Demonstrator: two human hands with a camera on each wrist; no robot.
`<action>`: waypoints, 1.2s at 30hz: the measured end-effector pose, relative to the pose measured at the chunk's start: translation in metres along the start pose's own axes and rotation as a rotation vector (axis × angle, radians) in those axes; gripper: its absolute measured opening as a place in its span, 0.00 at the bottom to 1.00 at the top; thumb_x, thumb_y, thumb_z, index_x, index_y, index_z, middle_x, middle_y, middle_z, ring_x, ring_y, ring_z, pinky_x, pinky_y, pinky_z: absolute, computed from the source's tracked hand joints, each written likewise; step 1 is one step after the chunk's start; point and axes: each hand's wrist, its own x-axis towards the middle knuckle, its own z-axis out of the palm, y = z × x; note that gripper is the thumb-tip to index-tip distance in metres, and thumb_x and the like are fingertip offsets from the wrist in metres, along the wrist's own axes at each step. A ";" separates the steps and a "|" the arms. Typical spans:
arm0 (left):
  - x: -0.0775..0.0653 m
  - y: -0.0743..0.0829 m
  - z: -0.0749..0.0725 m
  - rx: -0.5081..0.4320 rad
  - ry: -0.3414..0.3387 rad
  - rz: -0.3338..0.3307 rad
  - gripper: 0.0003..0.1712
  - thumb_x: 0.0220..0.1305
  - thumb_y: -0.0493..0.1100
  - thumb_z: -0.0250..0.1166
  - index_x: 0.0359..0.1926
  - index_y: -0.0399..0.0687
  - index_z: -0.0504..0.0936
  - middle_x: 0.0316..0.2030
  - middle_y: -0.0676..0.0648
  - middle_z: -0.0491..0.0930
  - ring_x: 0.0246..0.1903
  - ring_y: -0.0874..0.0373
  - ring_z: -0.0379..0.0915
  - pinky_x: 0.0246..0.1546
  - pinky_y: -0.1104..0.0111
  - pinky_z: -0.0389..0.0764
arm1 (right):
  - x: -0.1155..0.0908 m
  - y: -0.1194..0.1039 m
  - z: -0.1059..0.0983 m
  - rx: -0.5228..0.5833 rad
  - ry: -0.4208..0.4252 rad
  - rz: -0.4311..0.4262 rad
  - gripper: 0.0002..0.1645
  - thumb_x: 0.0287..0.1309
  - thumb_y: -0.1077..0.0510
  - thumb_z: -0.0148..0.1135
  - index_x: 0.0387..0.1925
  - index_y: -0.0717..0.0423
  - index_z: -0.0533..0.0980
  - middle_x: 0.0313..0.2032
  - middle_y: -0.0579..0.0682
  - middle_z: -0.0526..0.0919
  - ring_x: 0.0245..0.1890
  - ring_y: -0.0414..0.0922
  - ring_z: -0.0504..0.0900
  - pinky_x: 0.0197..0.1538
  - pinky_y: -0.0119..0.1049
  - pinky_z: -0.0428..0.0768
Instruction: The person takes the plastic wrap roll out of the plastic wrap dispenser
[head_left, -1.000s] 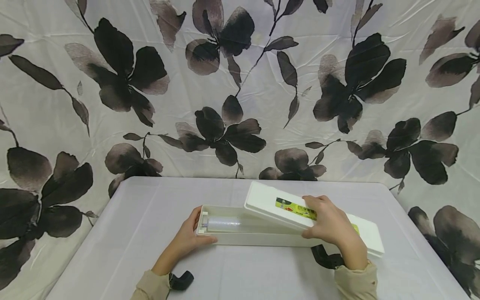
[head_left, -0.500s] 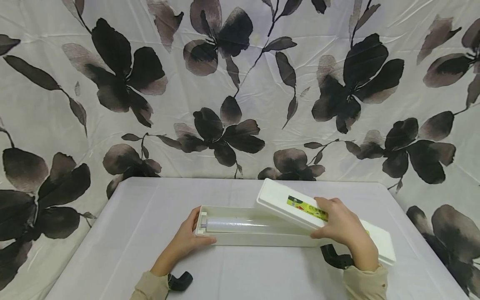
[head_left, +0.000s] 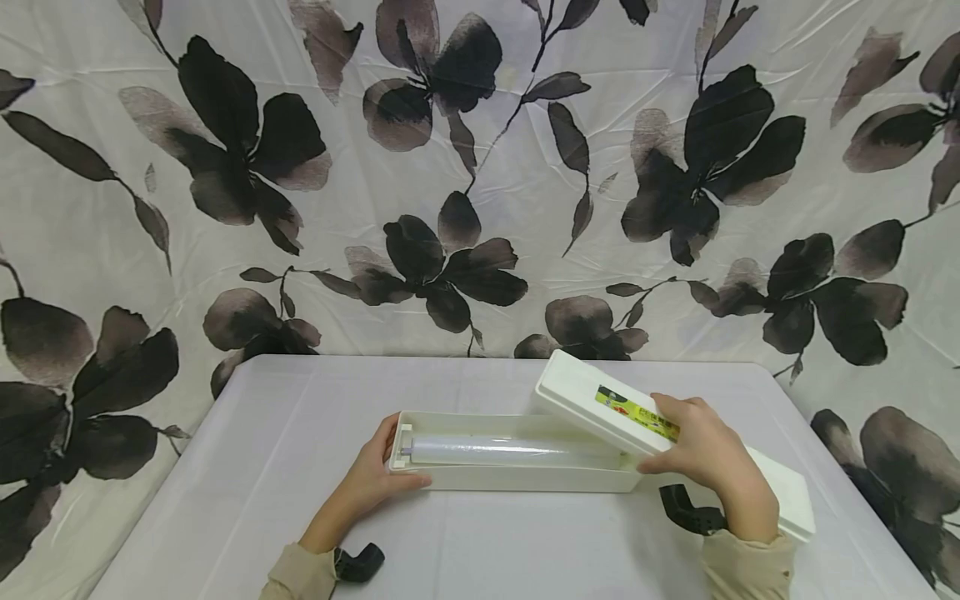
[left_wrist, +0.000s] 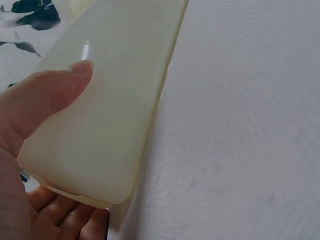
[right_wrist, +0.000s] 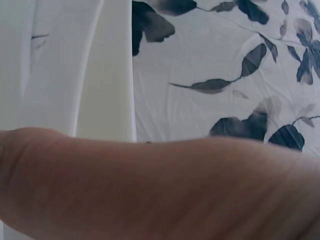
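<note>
White lid (head_left: 600, 417), partly over the box (head_left: 525, 479), is gripped by the right hand (head_left: 708, 450); the box's left end, by the left hand (head_left: 382, 467)

Floral cloth (head_left: 480, 179) hangs behind a white table (head_left: 517, 546)

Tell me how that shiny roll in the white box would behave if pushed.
The roll may spin, being cylindrical, though the walls of the white box should stop it rolling away. Its glossy sheen suggests a fairly slippery surface. Its straightness hints at stiffness.
</note>
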 end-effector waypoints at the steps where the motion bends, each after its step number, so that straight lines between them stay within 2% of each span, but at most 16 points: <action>1: 0.000 0.000 0.000 0.000 0.000 -0.001 0.59 0.42 0.42 0.83 0.72 0.46 0.58 0.64 0.42 0.70 0.61 0.48 0.68 0.59 0.65 0.70 | -0.001 0.001 -0.001 0.001 -0.001 0.004 0.56 0.25 0.46 0.85 0.63 0.55 0.75 0.46 0.58 0.80 0.45 0.52 0.73 0.37 0.47 0.72; 17: 0.001 0.001 0.000 0.003 0.003 0.004 0.59 0.41 0.41 0.83 0.72 0.45 0.58 0.63 0.41 0.71 0.60 0.47 0.69 0.57 0.68 0.70 | -0.003 0.032 -0.006 0.042 0.005 0.013 0.59 0.23 0.49 0.86 0.60 0.72 0.72 0.39 0.58 0.83 0.33 0.47 0.73 0.36 0.42 0.71; 22: 0.001 0.001 0.001 0.004 0.001 0.009 0.59 0.41 0.41 0.83 0.72 0.45 0.59 0.63 0.41 0.71 0.60 0.47 0.69 0.57 0.69 0.70 | -0.006 0.044 -0.008 0.043 -0.001 0.048 0.61 0.27 0.49 0.86 0.62 0.75 0.69 0.42 0.62 0.82 0.34 0.48 0.73 0.36 0.42 0.71; 30: 0.001 0.000 0.001 -0.004 0.002 0.006 0.58 0.41 0.41 0.83 0.71 0.46 0.59 0.64 0.41 0.71 0.60 0.48 0.68 0.57 0.69 0.70 | -0.010 0.058 -0.014 0.036 -0.046 0.156 0.64 0.32 0.46 0.85 0.66 0.76 0.63 0.47 0.68 0.80 0.36 0.51 0.73 0.36 0.41 0.69; 36: 0.001 -0.001 0.000 -0.009 0.007 0.033 0.57 0.42 0.41 0.83 0.71 0.45 0.60 0.63 0.41 0.71 0.59 0.47 0.69 0.57 0.70 0.70 | -0.012 0.066 -0.013 0.042 -0.059 0.183 0.64 0.33 0.45 0.84 0.66 0.76 0.63 0.48 0.70 0.79 0.37 0.52 0.73 0.35 0.40 0.68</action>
